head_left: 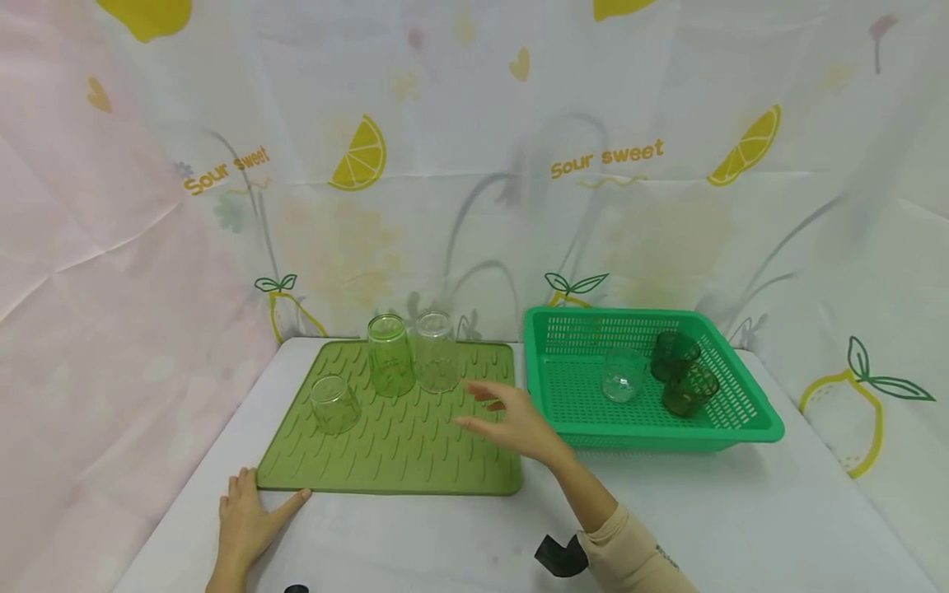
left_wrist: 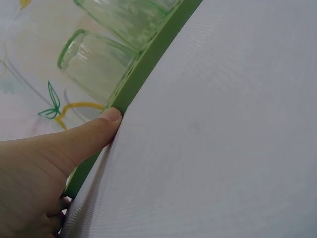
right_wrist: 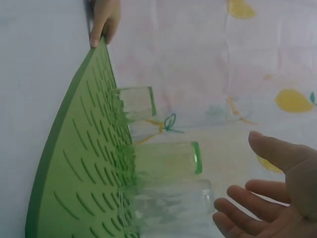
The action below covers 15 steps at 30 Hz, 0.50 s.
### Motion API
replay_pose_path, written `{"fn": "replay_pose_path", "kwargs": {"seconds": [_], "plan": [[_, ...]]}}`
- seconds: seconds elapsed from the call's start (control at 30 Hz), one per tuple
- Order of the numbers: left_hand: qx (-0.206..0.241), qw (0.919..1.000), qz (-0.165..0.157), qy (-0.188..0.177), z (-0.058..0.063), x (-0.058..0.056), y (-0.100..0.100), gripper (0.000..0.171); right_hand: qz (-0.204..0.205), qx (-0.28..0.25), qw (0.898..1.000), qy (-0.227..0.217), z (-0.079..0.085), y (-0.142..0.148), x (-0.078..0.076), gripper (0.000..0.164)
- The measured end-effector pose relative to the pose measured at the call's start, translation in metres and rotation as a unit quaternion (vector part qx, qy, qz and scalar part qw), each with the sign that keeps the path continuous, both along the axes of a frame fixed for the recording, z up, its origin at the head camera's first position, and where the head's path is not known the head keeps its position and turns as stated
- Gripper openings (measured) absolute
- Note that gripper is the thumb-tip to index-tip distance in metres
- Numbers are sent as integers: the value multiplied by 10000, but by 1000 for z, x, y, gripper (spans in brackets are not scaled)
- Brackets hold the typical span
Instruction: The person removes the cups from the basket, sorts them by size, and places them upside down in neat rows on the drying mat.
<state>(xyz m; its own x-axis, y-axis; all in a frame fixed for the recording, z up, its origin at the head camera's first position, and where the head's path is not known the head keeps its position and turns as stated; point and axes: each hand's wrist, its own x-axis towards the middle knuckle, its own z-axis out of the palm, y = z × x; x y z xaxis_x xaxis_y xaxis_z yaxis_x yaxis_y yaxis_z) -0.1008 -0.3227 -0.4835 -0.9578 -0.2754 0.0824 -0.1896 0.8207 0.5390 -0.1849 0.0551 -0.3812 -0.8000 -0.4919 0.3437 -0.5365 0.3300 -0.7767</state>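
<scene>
My left hand (head_left: 246,520) rests at the front left corner of the green drying mat (head_left: 445,461), its fingers spread and its thumb along the front edge. Above the mat's right part hovers my right hand (head_left: 511,420), fingers apart and holding nothing. Nearest to it is a tall clear glass (head_left: 437,354), standing beside a tall green-tinted glass (head_left: 390,358) at the back of the mat. A shorter glass (head_left: 335,405) stands on the mat's left side. In the right wrist view the right hand's fingertips are close to the clear glass (right_wrist: 168,206).
To the right stands a green plastic basket (head_left: 630,436). It contains a short clear glass (head_left: 621,377) and two dark glasses, one dark green (head_left: 673,352) and one olive-brown (head_left: 689,390). A lemon-print cloth (head_left: 474,222) hangs behind. A small black object (head_left: 560,557) shows near the right sleeve.
</scene>
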Motion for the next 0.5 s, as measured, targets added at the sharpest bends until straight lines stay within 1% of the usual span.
{"fn": "replay_pose_path", "kwargs": {"seconds": [0.27,0.5], "plan": [[-14,10000,8,27,1,0,0,100,-429,-241,9981,363,-1,32,-1,47],[-33,9999,-54,99,0,1,0,100,-673,-308,9968,308,-1,59,1,47]]}}
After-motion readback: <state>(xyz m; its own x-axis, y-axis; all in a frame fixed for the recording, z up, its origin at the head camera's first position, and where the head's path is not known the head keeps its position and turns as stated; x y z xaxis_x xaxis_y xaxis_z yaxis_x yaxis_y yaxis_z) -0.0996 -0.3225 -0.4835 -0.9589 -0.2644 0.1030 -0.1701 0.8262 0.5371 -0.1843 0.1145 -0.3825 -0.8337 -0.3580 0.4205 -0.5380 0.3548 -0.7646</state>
